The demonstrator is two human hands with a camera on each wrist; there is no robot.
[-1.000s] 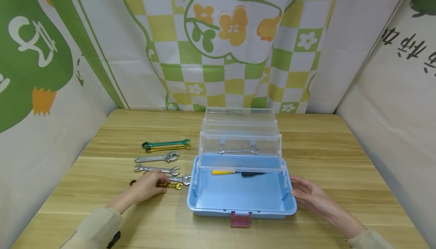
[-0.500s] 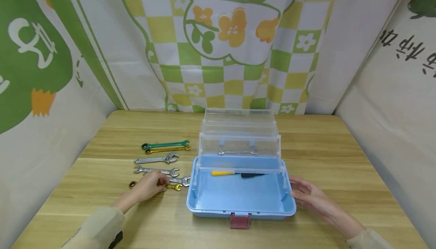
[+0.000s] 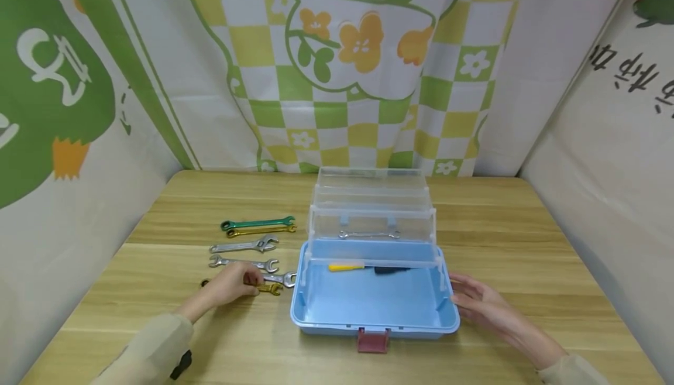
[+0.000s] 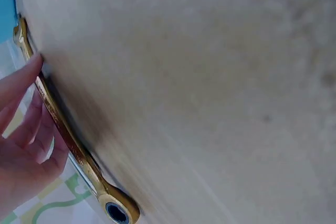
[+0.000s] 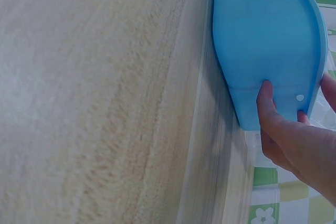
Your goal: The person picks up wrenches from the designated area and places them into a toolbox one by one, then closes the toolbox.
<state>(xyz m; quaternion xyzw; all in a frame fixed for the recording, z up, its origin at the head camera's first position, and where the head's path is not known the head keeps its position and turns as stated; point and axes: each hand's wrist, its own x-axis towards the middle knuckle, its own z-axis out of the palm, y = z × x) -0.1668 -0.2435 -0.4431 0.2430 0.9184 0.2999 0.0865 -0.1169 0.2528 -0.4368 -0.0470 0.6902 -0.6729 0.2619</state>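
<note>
My left hand (image 3: 230,284) is at the near end of a row of wrenches, left of the toolbox. Thumb and fingers pinch a gold ratchet wrench (image 4: 76,149), its ring end and open end showing on either side. A silver open-end wrench (image 3: 283,279) lies just behind, partly hidden by the hand. My right hand (image 3: 483,303) rests on the right wall of a light blue toolbox (image 3: 379,306); in the right wrist view the thumb lies straight along that wall. The toolbox stands open, its clear trays (image 3: 371,198) raised at the back.
Further back on the left lie another silver open-end wrench (image 3: 244,264), an adjustable wrench (image 3: 244,246), a second gold wrench (image 3: 260,231) and a green one (image 3: 258,223). A small wrench (image 3: 368,234) sits in a tray. The box holds yellow-handled (image 3: 346,267) and black-handled (image 3: 391,270) tools.
The left fingers have drawn slightly closer about the gold wrench, which stays about where it was. The right hand and the toolbox have not visibly moved.
</note>
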